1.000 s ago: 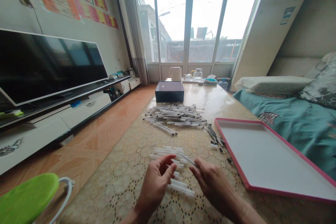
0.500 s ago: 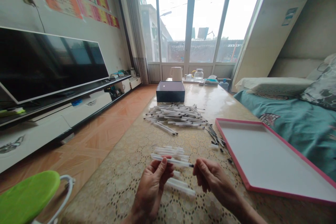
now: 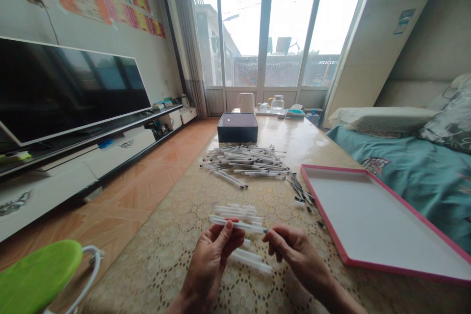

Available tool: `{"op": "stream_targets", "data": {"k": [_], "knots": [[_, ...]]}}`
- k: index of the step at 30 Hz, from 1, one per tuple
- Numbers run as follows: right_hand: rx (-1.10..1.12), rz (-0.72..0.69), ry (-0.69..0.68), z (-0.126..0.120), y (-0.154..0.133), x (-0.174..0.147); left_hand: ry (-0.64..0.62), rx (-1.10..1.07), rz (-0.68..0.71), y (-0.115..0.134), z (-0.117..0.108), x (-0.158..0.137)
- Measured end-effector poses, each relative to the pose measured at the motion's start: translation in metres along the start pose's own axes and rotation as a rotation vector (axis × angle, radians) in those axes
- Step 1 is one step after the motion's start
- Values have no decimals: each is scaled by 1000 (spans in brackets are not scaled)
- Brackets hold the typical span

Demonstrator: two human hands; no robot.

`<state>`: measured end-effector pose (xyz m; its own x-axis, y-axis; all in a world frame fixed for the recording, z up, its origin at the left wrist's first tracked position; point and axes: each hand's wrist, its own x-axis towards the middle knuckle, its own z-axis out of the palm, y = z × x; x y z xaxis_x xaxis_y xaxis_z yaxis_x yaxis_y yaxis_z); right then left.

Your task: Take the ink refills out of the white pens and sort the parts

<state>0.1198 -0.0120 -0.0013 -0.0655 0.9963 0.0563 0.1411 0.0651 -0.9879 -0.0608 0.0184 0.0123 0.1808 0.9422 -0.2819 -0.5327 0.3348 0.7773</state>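
Note:
My left hand (image 3: 215, 250) is closed around a translucent white pen (image 3: 250, 227), thumb on top, holding it nearly level above the table. At the pen's dark right end, my right hand (image 3: 294, 245) has thumb and forefinger pinched together; the fingers cover most of that end. Beneath and behind the pen lie several clear white pen tubes (image 3: 253, 260) on the patterned tablecloth. Farther off is a heap of white pens with dark tips (image 3: 246, 159). To its right, thin dark refills (image 3: 296, 187) lie loose, with small black pieces (image 3: 320, 224) nearby.
A shallow pink-rimmed box lid (image 3: 324, 216) lies at the right of the table (image 3: 158, 255). Behind the pen heap stands a dark box (image 3: 237, 132). A jug (image 3: 246, 102) and a glass pot (image 3: 277, 103) are at the far end. A green stool (image 3: 40, 274) stands lower left.
My right hand has moved slightly left onto the pen's dark end, which now shows less. The left hand keeps the pen in nearly the same place. The view has shifted slightly.

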Motion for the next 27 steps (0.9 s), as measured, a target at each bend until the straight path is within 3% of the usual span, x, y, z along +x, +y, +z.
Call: {"op": "stream_targets", "data": {"k": [4, 10, 18, 27], "knots": [[42, 41, -1, 0, 2, 2, -34, 9, -2, -1, 1, -2], [-69, 39, -3, -1, 2, 0, -30, 28, 23, -2, 2, -2], [-120, -63, 122, 3, -7, -2, 18, 6, -4, -1, 2, 0], [-204, -26, 91, 2, 5, 0, 2, 31, -3, -2, 1, -1]]}}
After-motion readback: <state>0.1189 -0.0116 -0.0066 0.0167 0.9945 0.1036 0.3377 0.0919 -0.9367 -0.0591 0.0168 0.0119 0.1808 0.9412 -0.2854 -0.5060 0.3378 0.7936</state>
